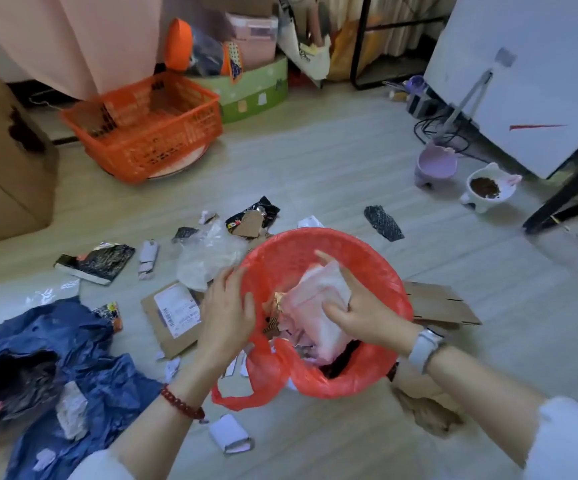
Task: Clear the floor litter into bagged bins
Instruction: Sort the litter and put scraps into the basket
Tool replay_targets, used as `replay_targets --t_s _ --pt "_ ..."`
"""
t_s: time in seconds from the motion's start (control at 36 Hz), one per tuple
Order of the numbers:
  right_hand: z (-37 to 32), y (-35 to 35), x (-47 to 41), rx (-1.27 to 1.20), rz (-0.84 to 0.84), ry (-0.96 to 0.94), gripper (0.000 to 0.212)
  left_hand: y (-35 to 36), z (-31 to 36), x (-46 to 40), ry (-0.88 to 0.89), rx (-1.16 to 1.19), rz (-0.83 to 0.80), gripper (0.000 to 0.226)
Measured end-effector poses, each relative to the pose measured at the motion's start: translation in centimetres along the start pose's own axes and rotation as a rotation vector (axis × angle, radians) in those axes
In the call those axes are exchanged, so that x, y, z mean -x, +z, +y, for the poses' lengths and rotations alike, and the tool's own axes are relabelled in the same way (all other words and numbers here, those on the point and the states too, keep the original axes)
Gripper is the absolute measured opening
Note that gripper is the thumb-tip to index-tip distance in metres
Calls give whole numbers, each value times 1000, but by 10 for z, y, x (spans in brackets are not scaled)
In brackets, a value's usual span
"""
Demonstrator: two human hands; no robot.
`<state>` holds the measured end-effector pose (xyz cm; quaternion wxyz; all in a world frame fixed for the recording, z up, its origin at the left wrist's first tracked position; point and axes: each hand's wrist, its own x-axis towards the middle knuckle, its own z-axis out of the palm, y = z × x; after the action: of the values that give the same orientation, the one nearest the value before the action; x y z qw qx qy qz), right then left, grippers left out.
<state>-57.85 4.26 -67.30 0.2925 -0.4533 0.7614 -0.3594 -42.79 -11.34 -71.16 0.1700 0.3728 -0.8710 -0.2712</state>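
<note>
Pressing pale pink wrapping point(318, 306) into the red-bagged bin point(377, 271), centre frame. Right hand point(360, 310) pinches the wrapping; left hand point(226, 306), fingers loosely spread and holding nothing, steadies the rim at 9 o'clock. Best practice, by judgement: push load low, keep the liner hooked over the rim. Remaining litter: clear plastic film point(207, 258) at 10 o'clock; labelled cardboard mailer point(173, 313) at 9; black snack packet point(252, 216) at 11; blue bag point(72, 362) at 8; flat cardboard point(440, 303) at 3, touching the bin. Pet bowls point(488, 190) at 2, well apart.
</note>
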Motion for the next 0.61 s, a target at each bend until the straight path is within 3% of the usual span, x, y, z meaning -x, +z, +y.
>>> replay_targets --t_s 0.14,0.28,0.36,0.44,0.53,0.61 --pt "36 19 -26 709 -511 -48 64 14 -5 -7 -13 135 -108 52" --pt "56 35 -52 1065 -686 -87 68 26 -3 -6 -67 185 -75 58" --pt "71 48 -65 1115 -691 -170 72 29 -5 -5 -87 218 -33 61" --pt "89 69 -76 1069 -767 -47 66 33 -10 -3 -99 245 1 65" --pt "92 82 -82 1043 -725 90 58 34 -12 -2 -104 281 18 68" --pt "91 82 -88 897 -769 79 47 36 -11 -2 -109 302 38 67"
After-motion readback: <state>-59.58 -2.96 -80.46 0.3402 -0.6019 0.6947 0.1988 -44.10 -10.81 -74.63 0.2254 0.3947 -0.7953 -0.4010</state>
